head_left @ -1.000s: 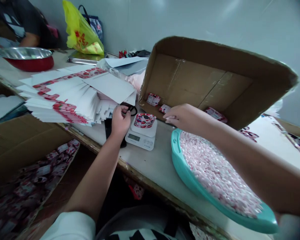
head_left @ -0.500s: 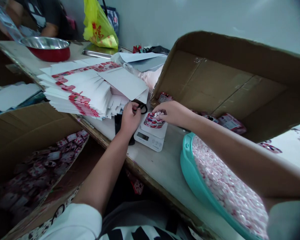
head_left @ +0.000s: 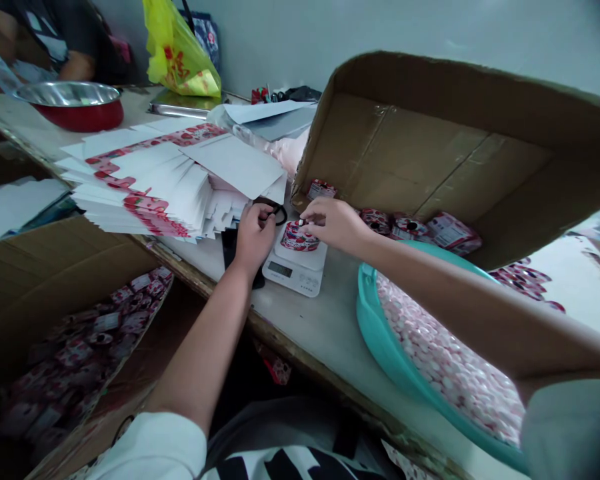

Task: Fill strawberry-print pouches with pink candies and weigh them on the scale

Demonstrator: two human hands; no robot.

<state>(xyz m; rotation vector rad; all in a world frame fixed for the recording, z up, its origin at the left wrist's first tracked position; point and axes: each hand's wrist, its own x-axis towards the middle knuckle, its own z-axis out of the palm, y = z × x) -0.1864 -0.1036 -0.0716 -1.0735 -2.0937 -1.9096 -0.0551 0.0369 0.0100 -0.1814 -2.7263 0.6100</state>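
A white digital kitchen scale (head_left: 307, 283) stands on the table with a small red printed packet (head_left: 300, 238) on its platform. My right hand (head_left: 336, 225) is over the packet, fingertips pinched around a small white candy-like piece (head_left: 301, 222). Left of the scale, my left hand (head_left: 255, 235) is closed at a black loop (head_left: 281, 215); whether it is a scissors handle or a cord I cannot tell. Under my left wrist lies a flat black object (head_left: 229, 245), mostly covered. Beneath my right forearm, a turquoise basin (head_left: 367, 300) holds many pinkish-white wrapped pieces.
A tipped cardboard box (head_left: 430, 153) with several printed packets stands behind the scale. Stacked white printed sheets (head_left: 150, 180) lie to the left. Below the table edge, another carton (head_left: 55, 260) holds many packets. A red metal bowl (head_left: 80, 117) and another person's arm (head_left: 77, 67) are at far left.
Several white pieces showed in my right fingers before; now only one shows there. The scale's display reads more darkly. The whole view has shifted slightly, while my left hand stays by the loop.
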